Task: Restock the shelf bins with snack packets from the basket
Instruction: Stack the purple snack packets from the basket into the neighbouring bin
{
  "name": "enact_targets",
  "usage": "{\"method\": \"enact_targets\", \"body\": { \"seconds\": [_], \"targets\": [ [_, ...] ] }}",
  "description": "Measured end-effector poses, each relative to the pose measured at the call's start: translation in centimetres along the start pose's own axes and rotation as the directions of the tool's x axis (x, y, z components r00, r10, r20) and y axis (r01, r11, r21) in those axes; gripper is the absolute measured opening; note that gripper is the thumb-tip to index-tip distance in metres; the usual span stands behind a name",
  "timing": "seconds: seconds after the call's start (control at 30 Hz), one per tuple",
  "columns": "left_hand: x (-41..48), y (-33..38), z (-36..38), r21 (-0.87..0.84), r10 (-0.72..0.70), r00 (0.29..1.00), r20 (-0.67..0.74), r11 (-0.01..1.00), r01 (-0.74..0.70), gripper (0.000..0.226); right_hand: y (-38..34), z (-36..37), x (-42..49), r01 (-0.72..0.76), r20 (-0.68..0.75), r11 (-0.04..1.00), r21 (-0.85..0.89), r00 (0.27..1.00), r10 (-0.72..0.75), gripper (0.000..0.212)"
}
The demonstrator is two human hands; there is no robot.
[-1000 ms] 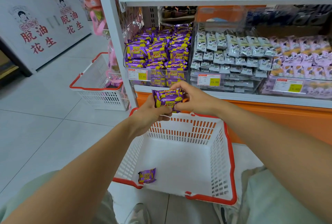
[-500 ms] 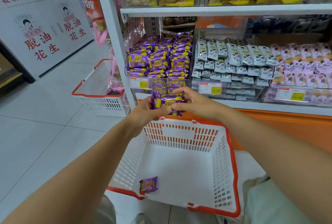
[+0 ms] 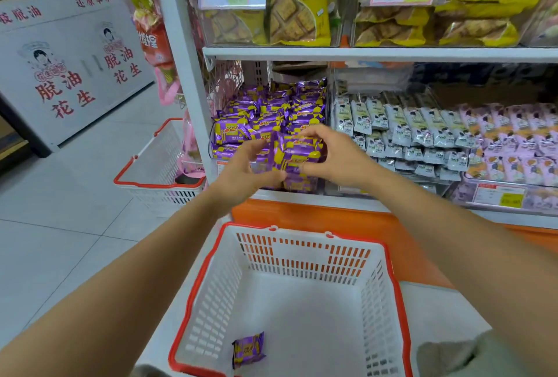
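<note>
Change: the stack of glossy purple-and-yellow foil snack packets (image 3: 294,151) has risen from over the white slotted plastic basket with a red rim (image 3: 302,259) to the front of the clear plastic shelf bin (image 3: 223,151).
Right hand (image 3: 335,162): fingers curled round the stack.
Left hand (image 3: 241,172): fingers spread, blurred, beside it.
Basket floor: one crinkled purple packet (image 3: 248,349) lies in the near-left corner.

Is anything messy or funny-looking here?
Nothing is spilled or broken. One purple packet lies alone in the near left corner of the basket, while the right hand grips more packets by the shelf.
</note>
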State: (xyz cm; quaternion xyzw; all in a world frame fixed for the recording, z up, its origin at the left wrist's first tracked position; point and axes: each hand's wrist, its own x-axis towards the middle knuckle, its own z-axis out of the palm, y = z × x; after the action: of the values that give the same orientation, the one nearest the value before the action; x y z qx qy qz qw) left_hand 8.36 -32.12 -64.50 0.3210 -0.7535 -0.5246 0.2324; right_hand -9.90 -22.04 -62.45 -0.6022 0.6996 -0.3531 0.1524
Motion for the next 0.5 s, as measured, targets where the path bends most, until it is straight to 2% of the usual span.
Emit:
{"method": "enact_targets", "body": {
  "seconds": [0.07, 0.13, 0.2, 0.33, 0.5],
  "targets": [
    [1.3, -0.2, -0.8, 0.226, 0.110, 0.990, -0.086, 0.970, -0.088, 0.074, 0.0, -0.8, 1.1, 0.009, -0.052, 0.992, -0.124, 0.998, -0.016, 0.063],
    [2.5, -0.6, -1.1, 0.470, 0.228, 0.966, -0.124, 0.870, -0.145, 0.071, 0.0, -1.1, 2.0, 0.010, -0.048, 0.953, -0.301, 0.999, -0.025, 0.064],
    [3.4, -0.9, -1.1, 0.613, 0.285, 0.952, -0.111, 0.773, -0.160, 0.070, 0.0, -0.6, 2.5, 0.026, -0.033, 0.895, -0.445, 0.998, -0.046, 0.063],
    [4.6, -1.4, -1.1, 0.777, 0.309, 0.951, 0.007, 0.597, -0.200, 0.074, 0.5, 0.3, 3.1, 0.057, -0.043, 0.827, -0.559, 0.994, -0.097, 0.062],
    [5.4, -1.8, -1.4, 0.858, 0.204, 0.974, 0.096, 0.479, -0.185, 0.080, 1.5, 0.3, 3.9, 0.010, -0.066, 0.713, -0.701, 0.995, -0.079, 0.060]
  ]
}}
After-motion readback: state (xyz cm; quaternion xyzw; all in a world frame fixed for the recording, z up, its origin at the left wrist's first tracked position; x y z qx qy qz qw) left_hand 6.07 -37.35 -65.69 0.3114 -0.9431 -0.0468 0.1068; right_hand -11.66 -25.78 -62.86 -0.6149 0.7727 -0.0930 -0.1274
